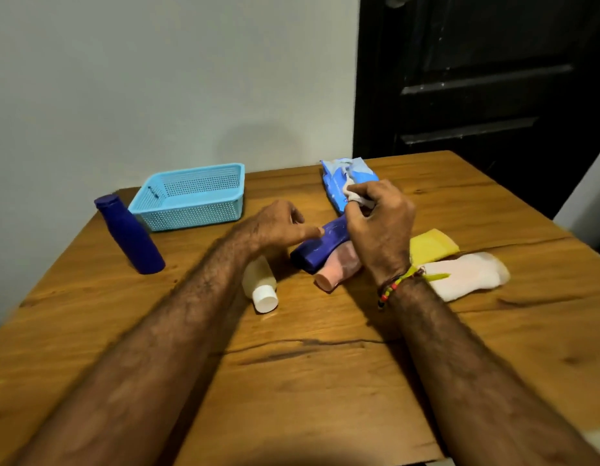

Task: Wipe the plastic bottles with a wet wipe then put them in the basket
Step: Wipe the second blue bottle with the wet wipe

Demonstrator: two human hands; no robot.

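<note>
Behind the wooden table (325,381) stands a pale wall, and a dark door is at the far right. On the far left part of the table sits a light blue basket (191,196) with nothing visible inside it. Just left of the basket stands a dark blue bottle (128,235), upright and with its cap on.

Near the middle of the table several bottles lie on their sides. A cream bottle with a white cap (261,284) lies under the left forearm, the cap pointing to the near side. Right of it a blue tube (320,247) lies across a pink bottle (338,267), and the two touch. Further right lie a yellow bottle (431,245) and a white bottle (466,274), close together.

A blue pack of wet wipes (347,181) lies at the far side, behind the right hand.

The right hand (380,227) is above the blue tube, and its grip is closed on a white wet wipe (357,196), pinched between thumb and fingers just in front of the pack. A beaded bracelet (391,290) is around the right wrist.

The left hand (278,223) is beside the blue tube with fingers relaxed and apart; one fingertip reaches to the tube, but I cannot tell if it touches.
</note>
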